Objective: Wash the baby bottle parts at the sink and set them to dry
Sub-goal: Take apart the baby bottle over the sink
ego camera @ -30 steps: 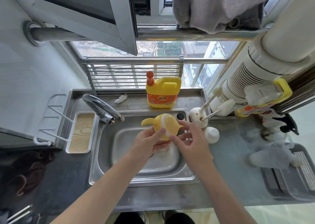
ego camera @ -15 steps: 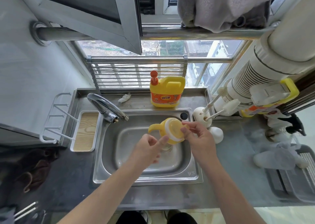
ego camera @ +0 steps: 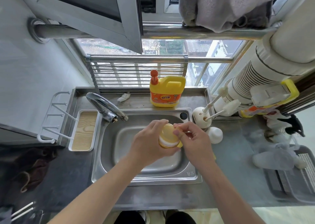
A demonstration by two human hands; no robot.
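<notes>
Over the steel sink (ego camera: 109, 164) I hold a yellow baby bottle top with a white ring (ego camera: 167, 137). My left hand (ego camera: 150, 141) wraps around it from the left, fingers curled over its far side. My right hand (ego camera: 192, 138) pinches its upper right edge between thumb and fingers. The bottle's handles are mostly hidden behind my hands. A white dome cap (ego camera: 215, 135) lies on the counter just right of the sink. A white brush holder (ego camera: 202, 119) with two bottle brushes stands at the sink's back right corner.
The tap (ego camera: 105, 106) arches over the sink's back left; no water runs. A yellow detergent jug (ego camera: 167, 91) stands behind the sink. A wood-look white drying rack (ego camera: 83, 132) sits at left, a grey basket (ego camera: 293, 177) with plastic bags at right, a brown cloth (ego camera: 34, 165) at far left.
My left hand has moved up and closed around the yellow bottle top, which was held mostly by my right hand before. The top has turned, so its handle no longer sticks out left.
</notes>
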